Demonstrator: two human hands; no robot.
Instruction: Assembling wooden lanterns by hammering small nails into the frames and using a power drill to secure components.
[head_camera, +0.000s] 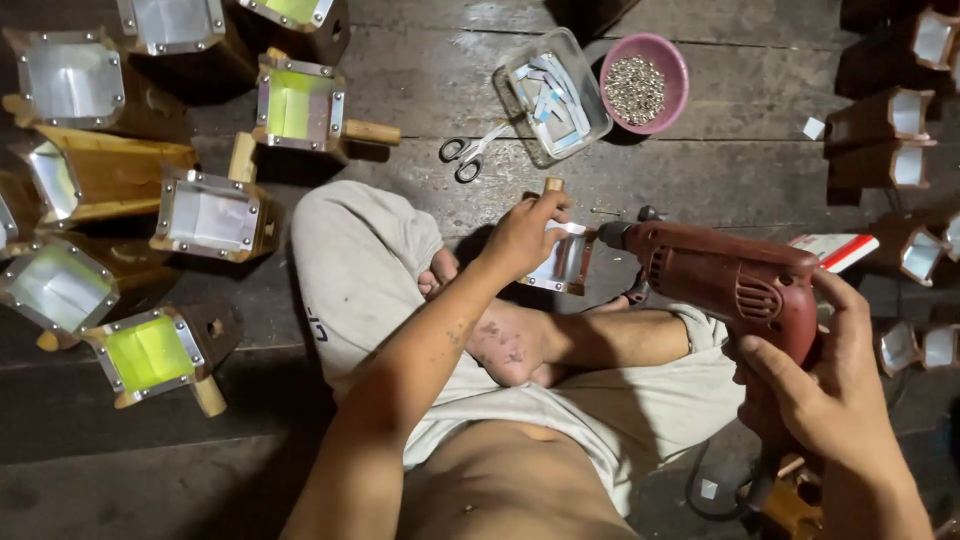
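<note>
A wooden box with a metal-trimmed opening (566, 258) is steadied by the left hand (523, 235), while a red electric drill (725, 283) is gripped by the right hand (815, 390), its bit aimed at the box's edge; scissors (468, 152) are seen lying nearby on the plank floor (740, 165)

Dim overhead light, dark corners, metal glare

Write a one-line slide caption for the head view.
Seated on a plank floor, left hand steadies a wooden box while right hand aims a red electric drill.
</note>
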